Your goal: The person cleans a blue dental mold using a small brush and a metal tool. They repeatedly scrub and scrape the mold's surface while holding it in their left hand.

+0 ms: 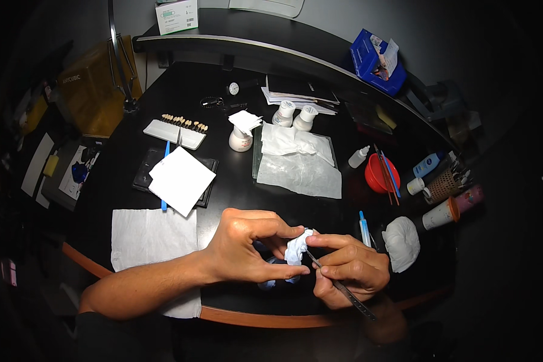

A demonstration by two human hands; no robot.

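Near the table's front edge, my left hand [247,241] pinches a small, pale bluish-white lumpy piece [297,247] between its thumb and fingers. My right hand [353,268] is closed around a slim metal hand instrument [347,294] with a row of small marks along its handle. Its tip points at the piece and seems to touch its right side. A right fingertip also rests against the piece. Below my hands, on the black table, lie bluish lumps [268,283], partly covered by my left thumb; their kind is unclear.
A white napkin [145,238] lies left, beyond it white sheets [183,181] and a tooth shade guide [178,134]. Small jars [283,113] stand behind crumpled tissue [298,175]. Right are a red bowl [377,179] with brushes, a blue pen [364,229] and a white wad [401,244].
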